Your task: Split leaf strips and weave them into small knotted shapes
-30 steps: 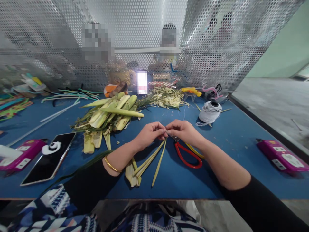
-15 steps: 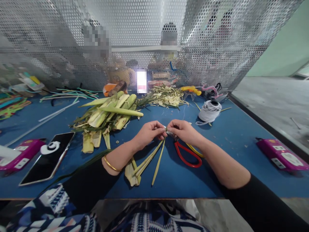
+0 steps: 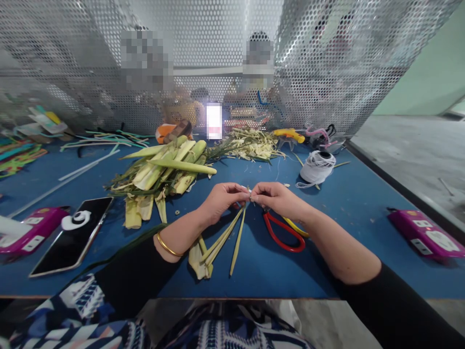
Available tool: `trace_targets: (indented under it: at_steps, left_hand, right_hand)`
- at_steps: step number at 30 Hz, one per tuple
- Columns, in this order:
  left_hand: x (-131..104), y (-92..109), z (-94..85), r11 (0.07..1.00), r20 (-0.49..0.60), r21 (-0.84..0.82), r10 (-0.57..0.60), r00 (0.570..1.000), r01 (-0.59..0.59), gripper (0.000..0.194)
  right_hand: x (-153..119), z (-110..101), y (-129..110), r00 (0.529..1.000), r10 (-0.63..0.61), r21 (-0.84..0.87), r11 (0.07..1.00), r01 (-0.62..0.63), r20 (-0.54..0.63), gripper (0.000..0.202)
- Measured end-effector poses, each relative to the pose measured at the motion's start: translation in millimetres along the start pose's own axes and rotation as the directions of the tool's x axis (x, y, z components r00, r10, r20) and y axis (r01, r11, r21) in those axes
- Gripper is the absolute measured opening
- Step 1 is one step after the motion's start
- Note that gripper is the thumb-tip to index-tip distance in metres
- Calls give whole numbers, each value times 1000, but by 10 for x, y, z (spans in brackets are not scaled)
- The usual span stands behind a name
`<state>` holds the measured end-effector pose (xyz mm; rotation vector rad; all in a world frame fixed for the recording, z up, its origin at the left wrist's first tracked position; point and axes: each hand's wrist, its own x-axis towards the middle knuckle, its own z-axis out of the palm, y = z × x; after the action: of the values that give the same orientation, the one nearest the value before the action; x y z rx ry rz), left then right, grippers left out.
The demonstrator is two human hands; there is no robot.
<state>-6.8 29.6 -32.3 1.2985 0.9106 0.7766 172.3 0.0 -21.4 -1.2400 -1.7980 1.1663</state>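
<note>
My left hand [image 3: 223, 199] is closed in a pinch on the upper ends of several pale green husk strips [image 3: 225, 236], which hang down and fan out over the table. Thumb and fingertips of my right hand [image 3: 279, 198] are pinched together right against the left fingertips; what they hold is too small to make out. A bit of white shows behind the fingers. Under my right hand lies a pair of scissors with red handle loops [image 3: 285, 246], partly hidden. A wider piece of husk [image 3: 198, 259] rests by my left forearm.
A pile of green husks [image 3: 170, 167] lies at the left, with shredded husk [image 3: 252, 145] behind. White string spool [image 3: 317, 168] and yellow glue gun [image 3: 289, 134] stand at the right. A phone [image 3: 74, 237] and purple boxes [image 3: 425, 232] flank my arms. Perforated metal screen [image 3: 203, 43] closes the back.
Both hands stay together at the tops of the strips, with small finger movements. The strips' upper ends have shifted slightly left. The whole view has moved a little.
</note>
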Motion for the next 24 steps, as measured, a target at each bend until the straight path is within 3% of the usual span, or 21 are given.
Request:
trace_targets:
  at_steps: [7,11,13,15,18,20,24]
  left_hand:
    - [6,12,-8,1000,-19,6,1,1000,-1,22]
    - [20,10,-27,1000,-11,0,2,1000,-2,22]
    - [17,15,-28,1000,2,0,1,1000,-1,20]
    - [7,23,-24,1000,23,-3,-2,1000,2,19]
    - [-9,33,-14,1000,44,-21,-5,999,6,18]
    - [-14,35,-13,999,49,-33,-11,999,12,17]
    - [-6,26,-18,999,39,-50,-16,999,18,18]
  right_hand:
    - [-1,-21,37,1000,19,-10,1000,-18,13,17]
    - [35,-38,74,968,-70,-51,997,59,-243,16]
    - [51,-20,91,944,-67,9,997,74,-324,32]
    - [64,18,107,955,36,180,983,19,-295,46]
    - [76,83,125,970,171,401,912,-89,-173,51]
    - [78,111,128,974,188,455,883,-113,-123,48]
    - [73,126,102,974,189,438,892,-115,-128,35]
